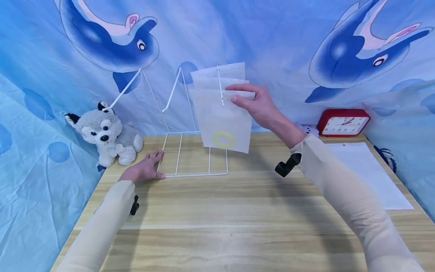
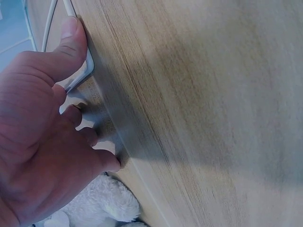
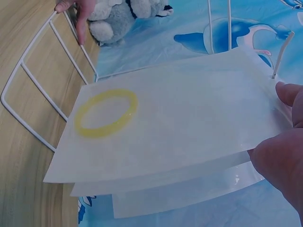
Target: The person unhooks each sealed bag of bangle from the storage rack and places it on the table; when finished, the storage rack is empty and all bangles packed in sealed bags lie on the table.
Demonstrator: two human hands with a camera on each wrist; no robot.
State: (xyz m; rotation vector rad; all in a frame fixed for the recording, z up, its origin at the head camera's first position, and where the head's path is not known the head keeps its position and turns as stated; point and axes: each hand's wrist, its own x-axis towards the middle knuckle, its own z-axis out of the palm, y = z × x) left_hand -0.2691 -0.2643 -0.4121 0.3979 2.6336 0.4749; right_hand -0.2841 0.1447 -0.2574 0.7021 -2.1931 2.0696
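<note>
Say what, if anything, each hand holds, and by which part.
The right hand pinches the front sheet by its top edge; the left hand touches the rack at its base corner.

Head view bright; soft shadows across tabletop [image 1: 210, 200], pale glare low centre. Wrist views dimmer, slightly soft.

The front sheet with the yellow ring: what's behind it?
Two more white sheets, their top edges showing above it. Most of each is covered, so any markings there can't be seen.
</note>
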